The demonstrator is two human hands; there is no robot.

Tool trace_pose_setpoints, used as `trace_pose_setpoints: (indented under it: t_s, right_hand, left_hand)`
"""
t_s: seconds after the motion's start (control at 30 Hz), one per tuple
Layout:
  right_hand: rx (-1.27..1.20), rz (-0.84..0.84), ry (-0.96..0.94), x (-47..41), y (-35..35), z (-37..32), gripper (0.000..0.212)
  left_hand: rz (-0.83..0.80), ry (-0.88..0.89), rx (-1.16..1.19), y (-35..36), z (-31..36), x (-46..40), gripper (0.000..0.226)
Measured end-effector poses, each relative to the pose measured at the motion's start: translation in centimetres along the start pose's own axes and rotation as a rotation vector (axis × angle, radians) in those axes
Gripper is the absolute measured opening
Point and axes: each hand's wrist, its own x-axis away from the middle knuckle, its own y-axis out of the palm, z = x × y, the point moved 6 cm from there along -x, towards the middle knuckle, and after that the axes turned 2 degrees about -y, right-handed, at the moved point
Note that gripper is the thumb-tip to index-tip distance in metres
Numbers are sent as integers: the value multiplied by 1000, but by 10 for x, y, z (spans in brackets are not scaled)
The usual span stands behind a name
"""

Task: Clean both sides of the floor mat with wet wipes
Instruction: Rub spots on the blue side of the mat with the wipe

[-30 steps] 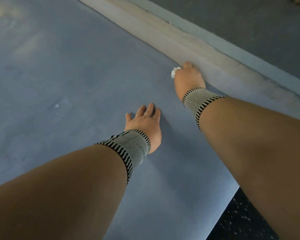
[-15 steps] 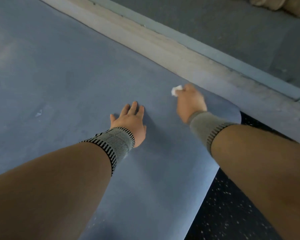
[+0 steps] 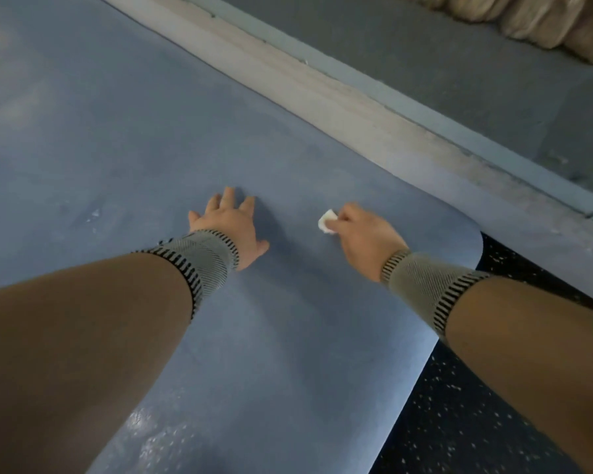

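Observation:
A blue floor mat [image 3: 124,124] lies flat and fills most of the view, its rounded corner at the right. My left hand [image 3: 231,222] rests flat on the mat with its fingers spread. To its right, my right hand [image 3: 367,230] holds a small bunched white wet wipe [image 3: 326,221] against the mat surface. Both wrists wear striped grey bands. A wet sheen shows on the mat near the bottom of the view.
A pale worn skirting strip [image 3: 356,107] runs diagonally along the mat's far edge, with a grey wall [image 3: 442,63] behind it. Black speckled flooring [image 3: 459,405] lies past the mat's right edge. Beige fabric [image 3: 545,18] bunches at the top right.
My right hand drew the wipe back from the skirting strip toward me, across the mat. The left hand stayed flat on the mat. The view shifted, revealing the mat's corner.

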Motion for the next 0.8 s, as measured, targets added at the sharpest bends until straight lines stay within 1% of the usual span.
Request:
trace_pose_setpoints:
  t_s: [0.03,0.1,0.13,0.17,0.2,0.23,0.27,0.3,0.33,0.37,0.4,0.43,0.47,0.5,0.53,0.57,0.6,0.63,0.67,0.7,0.73,0.77,0.8]
  right_hand:
    - [22,34,63,-9,-7,11,14]
    - [161,121,322,-32,-31,46,37]
    - [196,154,418,-39,-36,51,42]
    - [233,156,397,-45,-33,44,41]
    - [203,120,284,-49,-19,29,36]
    - [196,85,169,-52,-6,11,25]
    - [107,70,114,-49,0,-1,13]
    - [38,91,90,-50,1,-3,8]
    - [27,116,133,-56,-3,4,12]
    - [80,160,232,-63,-12,17,21]
    - [70,225,332,-68,-18,27,27]
    - [56,246,374,-73,-21,29,30]
    - [-25,214,338,-76,-15,19,29]
    - [-86,125,249,-78,-7,2,24]
    - [-116,70,153,-79,1,-13,11]
    - [-75,82,78,-82,5,-20,9]
    - [-27,86,57,-88,5,-23,18]
    - [-15,85,102,-96,0,-18,18]
    - [-23,85,195,-102,-11,-10,14]
    - [11,109,279,-111,-19,0,16]
    - [77,143,316,-120,-26,6,24]
    - [122,173,310,-127,-29,3,28]
    - [143,152,276,-132,-27,-8,29]
  left_hand:
    - [-15,-8,-22,-1,-5,-2,92]
    - [-45,-1,-58,1,-10,-4,97]
    - [-56,4,-67,2,-11,-5,98]
    - [-62,8,-70,2,-11,-5,98]
    - [-62,10,-70,3,-11,-6,99]
    - [-58,10,-69,4,-12,-6,99]
    - [-53,10,-67,4,-12,-7,99]
    - [-51,12,-60,4,-12,-8,99]
    - [-53,15,-51,4,-11,-8,99]
    - [-54,17,-45,4,-11,-8,99]
    - [-51,18,-40,4,-11,-8,99]
    - [-49,20,-35,4,-12,-8,100]
    - [-46,23,-29,4,-12,-9,100]
    - [-44,26,-25,4,-13,-9,100]
    - [-44,27,-21,4,-14,-8,100]
    - [-46,28,-15,5,-15,-7,100]
    - [-49,28,-7,6,-16,-6,100]
    - [-49,29,1,6,-16,-5,100]
    - [-46,30,6,7,-16,-5,100]
    - [-44,30,7,6,-15,-5,100]
    - [-46,30,6,6,-15,-6,100]
    - [-52,27,2,5,-16,-6,100]
    - [-61,24,-1,5,-16,-7,100]
